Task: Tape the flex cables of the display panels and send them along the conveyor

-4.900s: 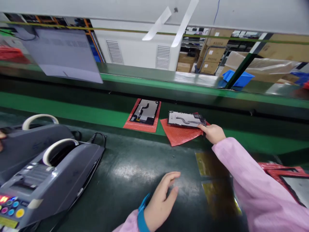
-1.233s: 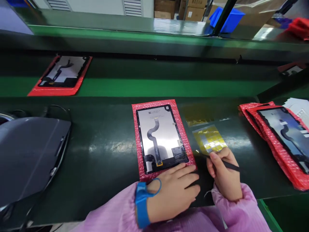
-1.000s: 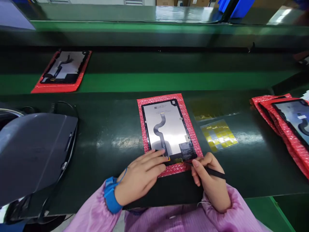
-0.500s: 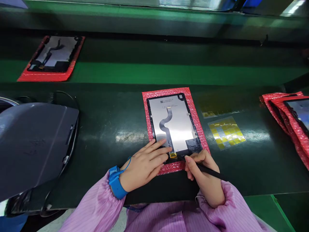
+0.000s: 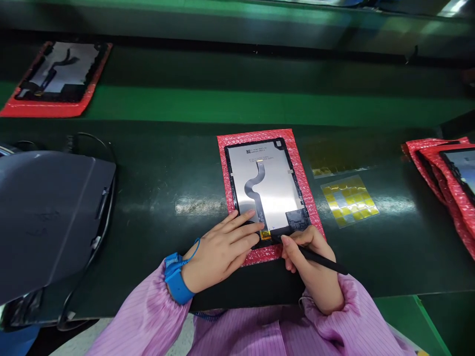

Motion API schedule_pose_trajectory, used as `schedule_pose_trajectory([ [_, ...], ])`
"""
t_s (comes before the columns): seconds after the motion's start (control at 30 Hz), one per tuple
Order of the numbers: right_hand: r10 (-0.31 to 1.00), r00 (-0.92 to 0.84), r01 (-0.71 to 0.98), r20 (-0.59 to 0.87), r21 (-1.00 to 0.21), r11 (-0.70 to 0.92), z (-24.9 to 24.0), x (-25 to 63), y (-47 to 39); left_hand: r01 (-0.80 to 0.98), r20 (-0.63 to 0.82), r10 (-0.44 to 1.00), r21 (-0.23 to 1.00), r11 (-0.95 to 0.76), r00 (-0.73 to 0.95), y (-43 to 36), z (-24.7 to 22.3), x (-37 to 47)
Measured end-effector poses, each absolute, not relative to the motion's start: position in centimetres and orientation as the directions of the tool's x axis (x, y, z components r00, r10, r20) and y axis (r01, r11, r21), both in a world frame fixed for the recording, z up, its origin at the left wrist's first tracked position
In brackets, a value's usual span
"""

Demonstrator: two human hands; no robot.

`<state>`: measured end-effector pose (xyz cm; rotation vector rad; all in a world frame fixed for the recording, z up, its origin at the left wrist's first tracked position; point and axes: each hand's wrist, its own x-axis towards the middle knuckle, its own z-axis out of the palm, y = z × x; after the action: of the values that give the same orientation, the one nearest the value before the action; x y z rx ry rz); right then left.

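A display panel point(image 5: 276, 193), silver back upward with a black frame, lies on a pink bubble-wrap bag point(image 5: 306, 198) on the dark bench. An S-shaped grey flex cable point(image 5: 256, 190) runs down its back to a yellow tape patch point(image 5: 265, 235). My left hand point(image 5: 222, 252) rests flat over the panel's lower left, fingers spread, with fingertips by the cable's lower end. My right hand point(image 5: 308, 257) grips a slim black pen-like tool point(image 5: 321, 260). Its tip points at the panel's lower edge beside the yellow tape; whether it touches is hidden.
Right of the panel lies a clear sheet of yellow tape pieces point(image 5: 349, 200). More panels in pink bags point(image 5: 445, 173) are stacked at far right. Another panel point(image 5: 61, 71) sits on the green strip behind. A large dark grey casing point(image 5: 55, 222) with cables stands at left.
The panel on the green strip has shifted left. The view has tilted slightly. The black tool's rear end has swung slightly, while both hands stay almost in place at the panel's lower edge.
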<state>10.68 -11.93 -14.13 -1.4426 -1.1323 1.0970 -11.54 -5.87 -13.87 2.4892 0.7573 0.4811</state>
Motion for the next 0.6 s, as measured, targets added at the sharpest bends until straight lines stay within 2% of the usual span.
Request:
schedule_pose_trajectory([
  [0.3,0.985,0.159,0.207,-0.068,-0.973,-0.100,-14.2,10.8,-11.8,0.439,0.137,0.582,0.527,-0.728,0.801,-5.9,-13.9,-11.7],
  [0.43,0.968,0.239,0.228,-0.075,-0.965,-0.131,-14.1,10.9,-11.7,0.467,0.140,0.588,0.475,-0.746,0.797,-6.1,-14.2,-11.1],
  [0.6,0.949,0.313,0.145,0.048,-0.989,0.002,-13.7,10.7,-12.2,0.566,0.095,0.671,0.458,-0.685,0.735,-7.6,-14.0,-9.4],
])
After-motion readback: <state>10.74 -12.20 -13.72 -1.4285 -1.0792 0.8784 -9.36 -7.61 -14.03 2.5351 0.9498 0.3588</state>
